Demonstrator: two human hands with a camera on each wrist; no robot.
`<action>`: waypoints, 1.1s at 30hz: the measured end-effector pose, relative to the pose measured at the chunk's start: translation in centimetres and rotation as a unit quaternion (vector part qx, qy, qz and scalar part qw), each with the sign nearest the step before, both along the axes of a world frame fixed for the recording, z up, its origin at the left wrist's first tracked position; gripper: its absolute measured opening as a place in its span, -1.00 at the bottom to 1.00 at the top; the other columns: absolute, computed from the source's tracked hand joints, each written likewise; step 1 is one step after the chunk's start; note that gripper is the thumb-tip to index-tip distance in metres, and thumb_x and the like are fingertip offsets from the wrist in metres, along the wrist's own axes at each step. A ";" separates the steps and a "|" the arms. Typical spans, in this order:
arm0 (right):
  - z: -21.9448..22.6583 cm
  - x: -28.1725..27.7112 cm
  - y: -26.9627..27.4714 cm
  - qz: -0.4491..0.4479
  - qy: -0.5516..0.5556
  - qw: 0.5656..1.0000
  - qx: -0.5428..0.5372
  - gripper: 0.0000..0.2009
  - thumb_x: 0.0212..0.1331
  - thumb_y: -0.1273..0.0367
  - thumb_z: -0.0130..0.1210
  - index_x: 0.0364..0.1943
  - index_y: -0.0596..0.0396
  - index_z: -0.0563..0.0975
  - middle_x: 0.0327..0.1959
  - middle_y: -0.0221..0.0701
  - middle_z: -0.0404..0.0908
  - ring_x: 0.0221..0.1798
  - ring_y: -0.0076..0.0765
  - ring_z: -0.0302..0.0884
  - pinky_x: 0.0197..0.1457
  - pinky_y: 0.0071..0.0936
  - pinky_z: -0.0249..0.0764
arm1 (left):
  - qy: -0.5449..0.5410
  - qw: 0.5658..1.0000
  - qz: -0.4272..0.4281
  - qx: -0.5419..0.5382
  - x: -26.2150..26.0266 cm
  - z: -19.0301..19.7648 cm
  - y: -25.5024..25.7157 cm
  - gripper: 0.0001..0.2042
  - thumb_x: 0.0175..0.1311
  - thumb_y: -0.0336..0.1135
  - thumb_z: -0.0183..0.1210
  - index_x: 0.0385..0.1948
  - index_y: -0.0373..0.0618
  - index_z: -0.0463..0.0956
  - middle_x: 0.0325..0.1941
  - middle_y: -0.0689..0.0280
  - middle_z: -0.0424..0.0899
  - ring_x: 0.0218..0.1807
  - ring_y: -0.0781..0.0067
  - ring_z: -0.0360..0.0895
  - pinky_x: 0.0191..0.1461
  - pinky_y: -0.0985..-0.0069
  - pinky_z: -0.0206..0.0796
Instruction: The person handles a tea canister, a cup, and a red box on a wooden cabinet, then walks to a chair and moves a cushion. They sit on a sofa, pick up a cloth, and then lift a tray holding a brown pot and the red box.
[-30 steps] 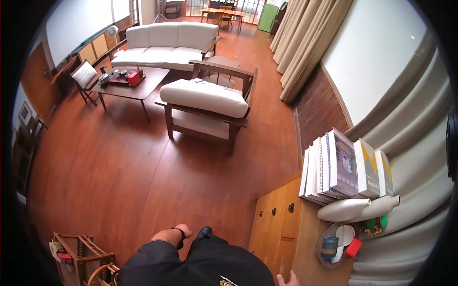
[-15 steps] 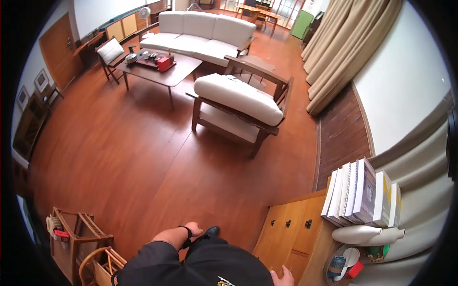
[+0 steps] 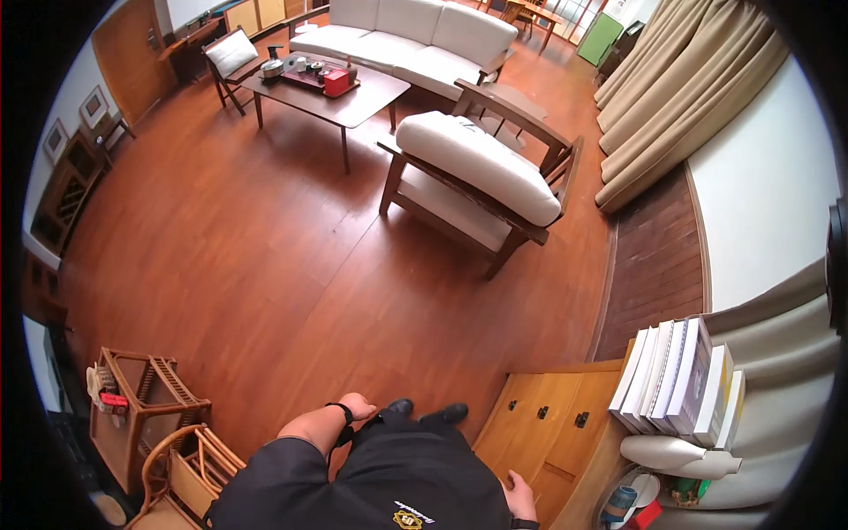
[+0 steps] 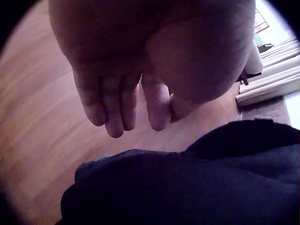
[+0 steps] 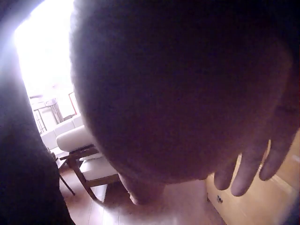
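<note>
Hanging loose at the frame's bottom, your left hand (image 3: pixel 358 410) holds nothing; your right hand (image 3: pixel 518 496), fingers relaxed and empty, sits just beside the wooden cabinet (image 3: pixel 552 415) at lower right.

Head view looks steeply down over the room; both wrist views sit close under the palms, sharing the wooden floor (image 3: pixel 265 265).

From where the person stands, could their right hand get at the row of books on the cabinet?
Probably yes: the right hand hangs empty beside the wooden cabinet, nothing stands between it and the books.
</note>
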State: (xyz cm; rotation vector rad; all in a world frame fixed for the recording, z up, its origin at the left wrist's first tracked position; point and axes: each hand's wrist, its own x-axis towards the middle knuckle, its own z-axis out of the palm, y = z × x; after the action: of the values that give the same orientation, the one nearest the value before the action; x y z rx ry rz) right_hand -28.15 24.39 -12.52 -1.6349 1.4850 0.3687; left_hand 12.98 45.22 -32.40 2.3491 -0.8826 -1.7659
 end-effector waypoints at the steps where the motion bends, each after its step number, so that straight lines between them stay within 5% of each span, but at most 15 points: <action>1: -0.7 0.1 -0.3 0.036 0.009 0.998 -0.053 -0.20 0.18 -0.09 0.25 0.26 0.37 0.43 0.21 0.08 0.56 0.27 0.10 0.55 0.32 -0.26 0.46 | 0.001 1.000 -0.005 0.001 -0.4 -0.6 0.7 -0.49 0.25 0.15 0.02 -0.19 -0.11 0.74 -0.05 0.02 0.73 0.08 0.00 0.63 0.21 0.21 0.40; 8: -4.7 4.3 -8.0 0.095 0.021 0.995 -0.010 -0.22 0.16 -0.06 0.28 0.29 0.30 0.43 0.25 0.06 0.53 0.30 0.00 0.53 0.35 -0.26 0.44 | -0.033 0.984 0.172 0.034 -1.4 1.5 2.2 -0.46 0.26 0.17 0.06 -0.17 -0.17 0.73 -0.01 0.03 0.73 0.13 0.03 0.62 0.25 0.27 0.39; 13: -11.0 7.0 -14.0 0.019 -0.017 0.999 0.048 -0.29 0.20 0.01 0.27 0.27 0.31 0.46 0.18 -0.04 0.62 0.23 -0.12 0.60 0.31 -0.32 0.47 | -0.049 0.959 0.277 0.037 -1.7 2.1 2.4 -0.57 0.11 0.10 0.13 -0.50 -0.12 0.72 -0.40 0.16 0.76 -0.27 0.27 0.70 -0.08 0.34 0.50; 16: -14.3 7.5 -16.8 -0.006 -0.012 0.997 0.075 -0.41 0.22 0.02 0.25 0.11 0.29 0.59 0.05 -0.13 0.70 0.10 -0.24 0.66 0.20 -0.36 0.52 | -0.058 0.948 0.311 0.045 -1.5 5.4 0.0 -0.62 0.17 0.03 0.19 -0.52 -0.12 0.72 -0.42 0.24 0.76 -0.33 0.39 0.68 -0.12 0.39 0.49; 22: -19.0 7.9 -21.5 -0.082 -0.006 0.988 0.127 -0.52 0.27 0.10 0.24 0.06 0.27 0.64 -0.10 -0.18 0.75 -0.15 -0.28 0.72 -0.03 -0.36 0.60 | -0.049 0.904 0.424 -0.007 -0.8 5.1 -3.5 -0.65 0.31 -0.04 0.23 -0.37 -0.21 0.71 -0.36 0.22 0.77 -0.29 0.44 0.67 -0.13 0.43 0.48; 23: -20.0 8.2 -22.3 -0.082 0.000 0.990 0.118 -0.53 0.26 0.11 0.25 0.05 0.26 0.65 -0.13 -0.18 0.75 -0.18 -0.30 0.72 -0.07 -0.36 0.60 | -0.047 0.900 0.433 0.002 -0.6 7.9 -5.4 -0.66 0.31 -0.07 0.26 -0.28 -0.24 0.70 -0.30 0.18 0.78 -0.25 0.43 0.67 -0.11 0.42 0.48; 28: -22.9 11.1 -25.7 -0.124 -0.024 0.988 0.091 -0.62 0.22 0.12 0.29 -0.17 0.21 0.70 -0.39 -0.30 0.71 -0.42 -0.38 0.61 -0.32 -0.37 0.53 | -0.048 0.908 0.414 -0.036 0.0 6.7 -5.1 -0.64 0.31 -0.07 0.29 -0.24 -0.29 0.69 -0.25 0.18 0.78 -0.21 0.46 0.68 -0.06 0.44 0.49; 32: -22.9 14.8 -27.5 -0.114 -0.030 0.989 0.085 -0.48 0.18 0.11 0.32 0.06 0.26 0.62 -0.25 -0.23 0.73 -0.30 -0.34 0.67 -0.25 -0.35 0.56 | -0.053 0.872 0.485 -0.051 0.3 9.5 -6.1 -0.72 0.32 -0.17 0.28 -0.29 -0.27 0.66 -0.37 0.24 0.73 -0.30 0.48 0.65 -0.16 0.48 0.50; 33: -20.8 16.1 -27.9 -0.085 -0.016 0.993 0.077 -0.37 0.17 0.09 0.33 0.21 0.28 0.52 -0.02 -0.13 0.71 -0.16 -0.26 0.70 -0.13 -0.35 0.60 | -0.044 0.847 0.527 -0.042 0.3 10.6 -6.7 -0.75 0.32 -0.21 0.27 -0.31 -0.26 0.64 -0.42 0.27 0.70 -0.35 0.50 0.63 -0.21 0.50 0.49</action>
State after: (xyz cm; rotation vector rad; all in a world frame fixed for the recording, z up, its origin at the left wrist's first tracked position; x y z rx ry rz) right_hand -12.07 -3.47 -33.34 -1.3774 1.5204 0.3504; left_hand 13.27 38.51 -21.83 2.1307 0.3475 -1.0920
